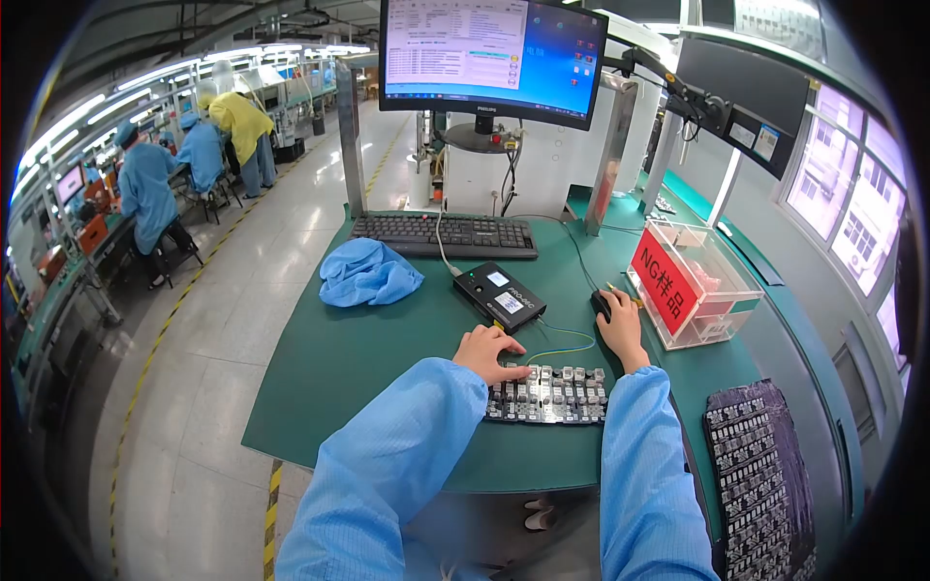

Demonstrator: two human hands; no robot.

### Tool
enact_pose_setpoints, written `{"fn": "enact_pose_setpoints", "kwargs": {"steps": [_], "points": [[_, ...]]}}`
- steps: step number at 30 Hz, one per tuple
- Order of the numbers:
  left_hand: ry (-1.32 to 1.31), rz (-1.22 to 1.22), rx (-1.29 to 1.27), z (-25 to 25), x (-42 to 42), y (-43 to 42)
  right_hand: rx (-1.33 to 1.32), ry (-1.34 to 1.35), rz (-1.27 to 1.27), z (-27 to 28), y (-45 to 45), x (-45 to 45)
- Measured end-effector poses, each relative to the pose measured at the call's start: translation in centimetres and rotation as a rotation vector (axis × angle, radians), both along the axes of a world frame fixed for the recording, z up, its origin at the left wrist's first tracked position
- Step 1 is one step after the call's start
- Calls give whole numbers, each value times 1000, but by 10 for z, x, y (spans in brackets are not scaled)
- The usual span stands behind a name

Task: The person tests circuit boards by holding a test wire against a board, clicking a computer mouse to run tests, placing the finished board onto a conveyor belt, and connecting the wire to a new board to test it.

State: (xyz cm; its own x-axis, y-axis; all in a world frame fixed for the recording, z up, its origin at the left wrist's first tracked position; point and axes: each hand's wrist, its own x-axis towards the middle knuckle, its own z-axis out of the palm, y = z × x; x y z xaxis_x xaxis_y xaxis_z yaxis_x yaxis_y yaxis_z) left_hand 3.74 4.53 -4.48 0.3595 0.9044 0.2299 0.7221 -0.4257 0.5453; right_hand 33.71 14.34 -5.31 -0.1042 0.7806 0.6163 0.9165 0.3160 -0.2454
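My left hand lies at the upper left corner of a circuit board panel with rows of small silver and white components. Its thumb reaches onto the panel and its fingers are apart, one near the lower edge of a black box marked PRO-06C. A yellow-green wire loops from that box towards the panel. To the right, my right hand curls over a black computer mouse, which it partly hides.
Behind stand a black keyboard and a monitor. A blue cloth cap lies left. At right are a clear box with a red sign and a dark tray of boards. Several people work far left.
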Motion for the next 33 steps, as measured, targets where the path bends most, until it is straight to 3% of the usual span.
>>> {"fn": "enact_pose_setpoints", "kwargs": {"steps": [24, 33], "points": [[-32, 5, 18, -3, -1, 1, 10, 9, 11, 0, 1, 0], [-99, -128, 25, -4, 1, 3, -23, -11, 6, -4, 7, 4]]}}
